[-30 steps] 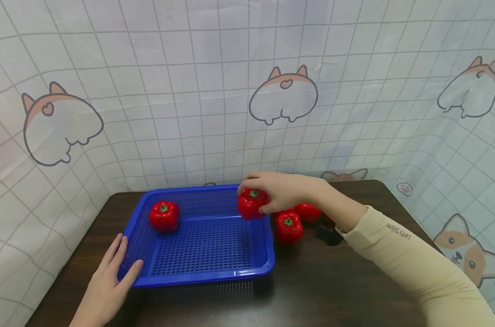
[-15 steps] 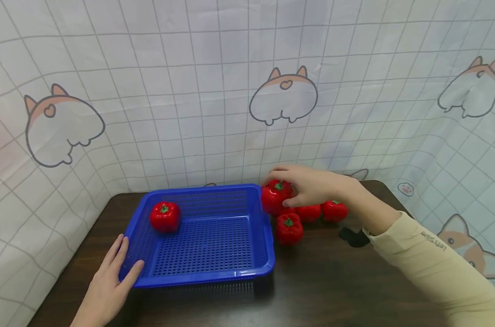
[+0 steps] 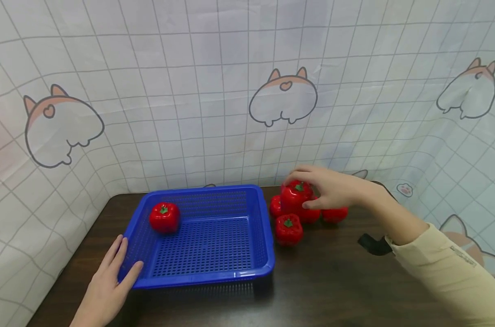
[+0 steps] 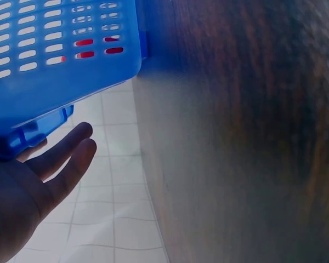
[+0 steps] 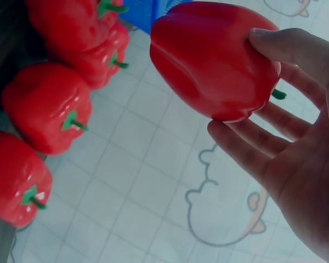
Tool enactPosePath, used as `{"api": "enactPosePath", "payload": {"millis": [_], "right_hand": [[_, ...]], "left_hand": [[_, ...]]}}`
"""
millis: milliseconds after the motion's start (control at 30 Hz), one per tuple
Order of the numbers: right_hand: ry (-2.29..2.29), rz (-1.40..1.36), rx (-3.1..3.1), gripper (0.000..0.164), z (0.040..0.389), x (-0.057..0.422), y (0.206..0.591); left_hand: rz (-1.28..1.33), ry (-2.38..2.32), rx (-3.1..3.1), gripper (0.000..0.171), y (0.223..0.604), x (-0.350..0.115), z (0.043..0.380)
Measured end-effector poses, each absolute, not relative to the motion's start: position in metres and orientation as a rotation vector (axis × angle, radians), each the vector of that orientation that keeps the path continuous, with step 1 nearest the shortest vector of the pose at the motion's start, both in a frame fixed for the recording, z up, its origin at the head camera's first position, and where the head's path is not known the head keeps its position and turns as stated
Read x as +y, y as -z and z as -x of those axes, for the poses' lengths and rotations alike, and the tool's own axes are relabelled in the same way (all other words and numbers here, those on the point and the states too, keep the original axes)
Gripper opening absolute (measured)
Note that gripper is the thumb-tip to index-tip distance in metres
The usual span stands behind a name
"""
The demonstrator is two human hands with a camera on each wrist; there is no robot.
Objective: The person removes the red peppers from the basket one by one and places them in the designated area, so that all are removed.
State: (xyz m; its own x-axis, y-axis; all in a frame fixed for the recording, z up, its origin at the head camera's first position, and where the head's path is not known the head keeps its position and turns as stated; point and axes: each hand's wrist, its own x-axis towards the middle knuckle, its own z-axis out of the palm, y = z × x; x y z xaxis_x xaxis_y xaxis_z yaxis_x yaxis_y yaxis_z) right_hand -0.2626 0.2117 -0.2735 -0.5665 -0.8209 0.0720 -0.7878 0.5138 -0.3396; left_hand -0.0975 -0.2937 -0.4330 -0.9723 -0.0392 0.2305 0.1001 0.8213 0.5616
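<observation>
My right hand (image 3: 329,185) grips a shiny red bell pepper (image 3: 293,198) with a green stem, thumb on one side and fingers on the other. The right wrist view shows this held pepper (image 5: 214,60) up in the air, apart from several others. Those peppers stand on the table right of the basket, the nearest pepper (image 3: 289,230) close to its side. My left hand (image 3: 107,281) rests at the left front corner of the blue perforated basket (image 3: 202,277), fingers fairly straight along its rim. Inside the basket, at the back left, sits one red bell pepper (image 3: 164,218).
A dark wooden table (image 3: 333,286) carries everything. White cloth (image 3: 190,113) with a grid and cartoon corgis hangs behind and at both sides. Below the right wrist, a black curved piece (image 3: 374,244) shows against the table.
My right hand has carried the held pepper rightward, from over the basket's right end to above the peppers on the table. The left hand and basket have stayed put.
</observation>
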Motion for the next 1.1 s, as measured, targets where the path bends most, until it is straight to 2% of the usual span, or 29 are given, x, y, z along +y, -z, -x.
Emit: {"api": "enactPosePath", "payload": {"millis": [533,1100], "right_hand": [[0.531,1.389,2.694,0.049,0.26,0.244,0.292],[0.597,1.278,2.73,0.052,0.253,0.27,0.333]], "left_hand": [[0.047,0.86,-2.758,0.077,0.431,-0.295,0.097],[0.067,0.86,-2.731,0.076,0.432,-0.292,0.097]]}}
